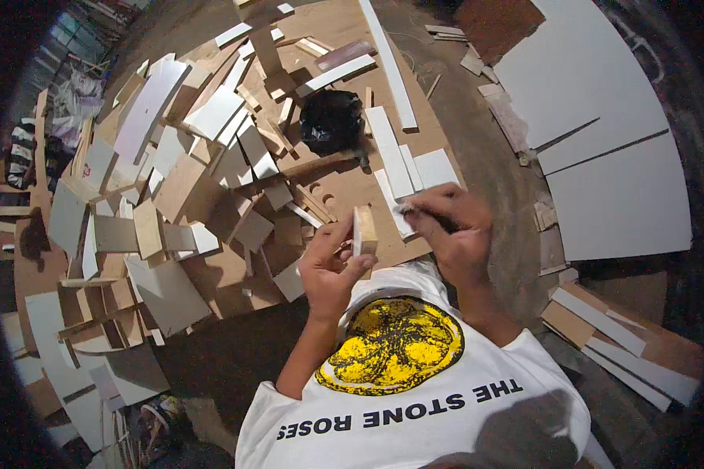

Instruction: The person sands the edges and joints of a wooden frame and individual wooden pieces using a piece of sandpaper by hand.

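My left hand is closed around a small wooden block, held upright above the table's near edge. The block has a pale wood side and a white face. To its right, my right hand has its fingers pinched together around something small and whitish that I cannot make out. That hand hovers by several white strips lying on the brown tabletop. A gap separates the right fingertips from the block.
Offcuts of white board and wood pile over the table's left side. A black plastic bag lies mid-table. Large white panels stand at the right. More white strips rest at the lower right. A long white strip points away.
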`<action>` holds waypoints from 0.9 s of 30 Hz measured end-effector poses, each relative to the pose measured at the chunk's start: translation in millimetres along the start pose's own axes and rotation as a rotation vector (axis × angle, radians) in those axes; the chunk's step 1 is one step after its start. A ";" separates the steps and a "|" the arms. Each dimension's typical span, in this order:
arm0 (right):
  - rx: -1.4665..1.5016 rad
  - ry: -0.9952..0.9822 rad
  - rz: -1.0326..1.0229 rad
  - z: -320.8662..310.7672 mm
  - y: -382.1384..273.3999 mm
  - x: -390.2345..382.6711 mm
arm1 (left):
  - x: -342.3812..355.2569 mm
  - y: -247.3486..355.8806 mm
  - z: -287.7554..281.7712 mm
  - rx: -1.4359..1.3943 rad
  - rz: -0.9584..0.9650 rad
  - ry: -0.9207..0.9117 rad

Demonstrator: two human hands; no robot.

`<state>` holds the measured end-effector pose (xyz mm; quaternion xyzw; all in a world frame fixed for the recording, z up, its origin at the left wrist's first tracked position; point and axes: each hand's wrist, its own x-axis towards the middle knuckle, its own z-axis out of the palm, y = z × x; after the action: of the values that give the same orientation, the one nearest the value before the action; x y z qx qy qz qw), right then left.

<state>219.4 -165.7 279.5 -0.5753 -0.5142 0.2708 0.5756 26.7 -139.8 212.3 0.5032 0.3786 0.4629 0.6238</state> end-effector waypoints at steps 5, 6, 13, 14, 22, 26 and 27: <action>-0.016 -0.148 -0.101 12.8 -11.2 -18.4 | 9.3 11.4 -6.3 -0.118 0.020 -0.060; -0.027 -0.132 -0.050 15.6 -13.7 -23.1 | 7.7 12.0 -8.5 -0.098 0.027 -0.084; -0.321 0.144 -0.098 22.6 -20.1 -10.8 | 0.7 2.6 -13.4 0.030 0.076 -0.180; -0.172 0.196 -0.025 21.2 -21.9 -8.5 | 2.2 2.7 -15.7 -0.017 0.040 -0.149; -0.119 -0.147 -0.083 16.3 -28.1 -18.6 | 11.1 9.4 -24.4 -0.113 0.235 -0.135; -0.249 -0.099 -0.082 24.1 -29.7 -9.4 | 2.4 13.0 -30.5 0.155 0.321 -0.223; -0.246 -0.106 -0.087 26.8 -31.3 -8.6 | 0.7 14.5 -29.4 0.216 0.349 -0.245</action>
<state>183.6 -169.2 301.4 -0.6037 -0.5977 0.2103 0.4838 -3.5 -130.0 220.4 0.6771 0.2548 0.4561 0.5182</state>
